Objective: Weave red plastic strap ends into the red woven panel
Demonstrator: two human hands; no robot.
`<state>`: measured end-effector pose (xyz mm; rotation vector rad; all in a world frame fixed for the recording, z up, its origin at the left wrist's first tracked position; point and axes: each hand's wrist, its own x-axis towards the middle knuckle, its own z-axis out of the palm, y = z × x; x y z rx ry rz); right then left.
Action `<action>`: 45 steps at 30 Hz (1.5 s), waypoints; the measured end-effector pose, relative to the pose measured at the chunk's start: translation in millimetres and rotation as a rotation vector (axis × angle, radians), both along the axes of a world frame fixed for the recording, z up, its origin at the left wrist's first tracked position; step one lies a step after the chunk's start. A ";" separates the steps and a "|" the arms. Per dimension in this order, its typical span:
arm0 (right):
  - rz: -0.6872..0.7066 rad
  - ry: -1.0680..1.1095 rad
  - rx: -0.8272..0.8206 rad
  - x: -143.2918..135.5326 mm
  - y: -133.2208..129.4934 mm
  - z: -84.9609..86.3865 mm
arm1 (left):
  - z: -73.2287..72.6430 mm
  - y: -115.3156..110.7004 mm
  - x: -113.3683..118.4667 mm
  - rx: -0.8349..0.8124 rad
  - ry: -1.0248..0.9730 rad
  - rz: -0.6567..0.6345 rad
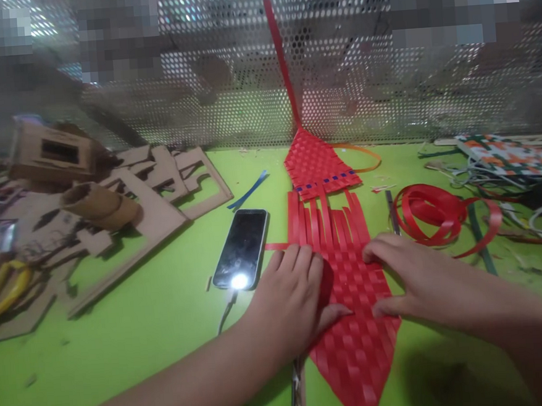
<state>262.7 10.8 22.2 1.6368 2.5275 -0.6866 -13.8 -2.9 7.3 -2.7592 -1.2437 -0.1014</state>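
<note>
A red woven strap piece (355,339) lies flat on the green table, pointed at the near end, with loose parallel strips (316,224) at its far end. My left hand (291,294) rests palm-down over its left side, thumb stretched across the weave. On the right edge, my right hand (397,274) touches the weave with its index finger and thumb spread apart; its other fingers are partly hidden. Just beyond, a second red woven piece (316,156) with a dark blue dashed band leans toward the mesh, a long red strip (282,60) rising from it.
A phone (241,248) with its light on and a cable plugged in lies left of the weave. Cardboard pieces (146,212) and yellow-handled scissors (10,286) fill the left. A red strap coil (432,213) lies right. Perforated metal mesh (241,106) stands behind.
</note>
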 end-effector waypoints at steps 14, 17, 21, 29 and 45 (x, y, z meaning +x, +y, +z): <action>-0.026 -0.035 0.106 -6.7 -9.2 -1.4 | 2.8 -6.6 1.0 0.003 0.045 0.035; -0.040 -0.103 0.170 -6.7 -13.4 -5.4 | 4.5 -9.6 2.7 0.001 0.061 0.064; -0.016 -0.183 0.224 -5.7 -15.1 -9.3 | 3.1 -12.0 4.6 0.011 0.089 0.066; -0.021 -0.166 0.176 -4.9 -12.2 -5.9 | 4.3 -11.2 5.9 -0.003 0.124 0.075; 0.012 -0.012 -0.001 4.6 -16.3 4.2 | 2.6 -9.8 5.4 0.005 0.104 0.060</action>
